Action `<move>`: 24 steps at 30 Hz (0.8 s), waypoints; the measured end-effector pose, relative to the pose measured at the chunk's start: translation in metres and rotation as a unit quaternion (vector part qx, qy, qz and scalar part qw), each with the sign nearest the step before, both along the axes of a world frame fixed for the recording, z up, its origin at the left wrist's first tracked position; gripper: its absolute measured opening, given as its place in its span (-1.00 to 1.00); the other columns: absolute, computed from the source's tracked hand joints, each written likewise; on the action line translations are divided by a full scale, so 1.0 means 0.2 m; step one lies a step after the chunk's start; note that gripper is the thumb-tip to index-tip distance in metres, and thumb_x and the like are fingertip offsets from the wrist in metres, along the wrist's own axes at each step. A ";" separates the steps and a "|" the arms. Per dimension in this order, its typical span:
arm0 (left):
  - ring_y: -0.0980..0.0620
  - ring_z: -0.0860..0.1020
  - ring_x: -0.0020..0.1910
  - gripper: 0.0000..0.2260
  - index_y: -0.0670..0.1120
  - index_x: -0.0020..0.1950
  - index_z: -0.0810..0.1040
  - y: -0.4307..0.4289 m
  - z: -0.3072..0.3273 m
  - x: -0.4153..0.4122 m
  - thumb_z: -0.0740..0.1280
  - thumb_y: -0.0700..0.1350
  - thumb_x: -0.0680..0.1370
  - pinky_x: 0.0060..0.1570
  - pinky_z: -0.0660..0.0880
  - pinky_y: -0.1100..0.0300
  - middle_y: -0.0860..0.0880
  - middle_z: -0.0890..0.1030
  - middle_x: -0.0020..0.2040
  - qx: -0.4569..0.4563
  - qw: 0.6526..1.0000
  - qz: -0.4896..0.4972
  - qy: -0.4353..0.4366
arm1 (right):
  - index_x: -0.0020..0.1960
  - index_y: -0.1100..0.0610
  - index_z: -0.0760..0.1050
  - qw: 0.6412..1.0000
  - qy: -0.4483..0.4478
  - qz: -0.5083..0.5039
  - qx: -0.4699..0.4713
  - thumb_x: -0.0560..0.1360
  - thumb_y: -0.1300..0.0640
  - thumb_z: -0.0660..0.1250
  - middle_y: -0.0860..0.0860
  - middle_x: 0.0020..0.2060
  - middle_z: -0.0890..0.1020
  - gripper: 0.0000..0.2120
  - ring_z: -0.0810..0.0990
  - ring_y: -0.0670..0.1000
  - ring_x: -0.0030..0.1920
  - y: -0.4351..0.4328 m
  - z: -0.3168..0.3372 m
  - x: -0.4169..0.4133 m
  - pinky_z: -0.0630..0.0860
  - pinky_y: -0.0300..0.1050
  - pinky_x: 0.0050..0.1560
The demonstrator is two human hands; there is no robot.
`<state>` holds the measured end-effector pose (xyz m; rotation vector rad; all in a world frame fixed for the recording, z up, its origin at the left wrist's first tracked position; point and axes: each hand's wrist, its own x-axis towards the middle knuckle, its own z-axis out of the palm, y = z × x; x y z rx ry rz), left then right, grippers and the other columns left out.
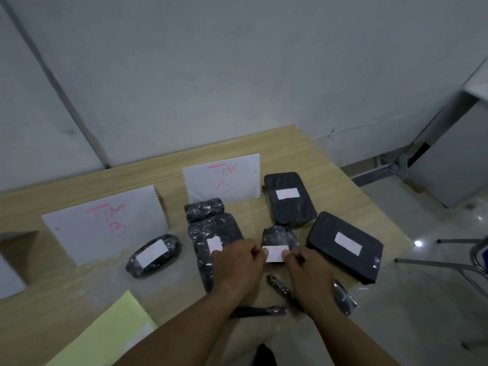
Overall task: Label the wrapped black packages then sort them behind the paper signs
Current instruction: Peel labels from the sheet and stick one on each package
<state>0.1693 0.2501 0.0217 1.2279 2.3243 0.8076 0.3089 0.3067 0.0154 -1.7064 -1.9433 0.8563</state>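
Both hands hold one white label between them: my left hand pinches its left end, my right hand its right end. The label hovers over a small round black package. Labelled black packages lie around: an oval one, a long one partly under my left hand, and two flat ones. A small unlabelled roll lies before the "TIM C" sign. The "TIM B" sign stands to the left.
Thin black wrapped pieces lie near the wooden table's front edge under my forearms. A yellow-green sheet lies at the front left. A grey cabinet and metal chair legs stand to the right.
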 end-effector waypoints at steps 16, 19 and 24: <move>0.02 0.30 0.05 -0.74 0.08 -0.06 0.63 0.30 -0.09 0.18 0.21 0.17 0.55 -0.01 0.18 0.02 0.08 0.35 -0.03 -0.085 0.979 0.051 0.179 | -0.14 0.06 0.55 0.966 -0.200 0.115 0.115 0.55 -0.04 0.26 0.02 -0.17 0.58 -0.78 0.55 0.09 -0.18 0.33 -0.14 0.05 0.32 -0.03 -0.20; 0.01 0.29 0.09 -0.72 0.09 0.01 0.62 0.32 -0.09 0.19 0.17 0.18 0.56 0.06 0.21 0.00 0.07 0.33 0.01 -0.118 0.977 0.051 0.168 | -0.04 0.02 0.54 0.960 -0.228 0.134 0.094 0.59 -0.08 0.14 -0.02 -0.09 0.58 -0.74 0.54 0.03 -0.10 0.36 -0.14 0.06 0.33 -0.04 -0.13; -0.01 0.29 0.13 -0.71 0.09 0.05 0.61 0.34 -0.10 0.17 0.17 0.18 0.57 0.12 0.23 -0.03 0.04 0.36 0.06 -0.148 0.973 0.056 0.170 | 0.04 -0.02 0.51 0.953 -0.247 0.159 0.074 0.61 -0.10 0.06 -0.05 -0.02 0.57 -0.71 0.53 0.00 -0.02 0.39 -0.13 0.03 0.35 -0.03 -0.05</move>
